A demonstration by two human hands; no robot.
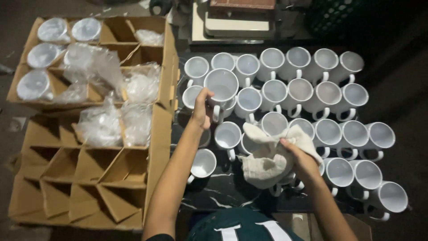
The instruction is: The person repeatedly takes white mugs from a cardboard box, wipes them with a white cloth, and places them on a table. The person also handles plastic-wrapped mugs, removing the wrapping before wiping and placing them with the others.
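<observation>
Above the rows of white mugs (327, 96) on the dark table (223, 187), the left hand (203, 109) gripped a white mug (221, 85), mouth up, handle toward the person. Down-right and well apart, the right hand (303, 156) clutched a beige cloth (267, 163).

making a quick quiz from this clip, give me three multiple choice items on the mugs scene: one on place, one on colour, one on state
1. Where do the cardboard boxes lie relative to the mugs?
A. to their left
B. to their right
C. on top of them

2. What colour are the mugs?
A. red
B. white
C. blue

3. What is the left hand doing?
A. resting flat on the table
B. holding a raised mug
C. holding a plastic bag

Answers:
1 A, the divided boxes fill the left of the view, with the mugs on the dark table to the right.
2 B, every mug is white.
3 B, its grip closes on a mug lifted above the rows, while the right hand holds a pale cloth.
</observation>
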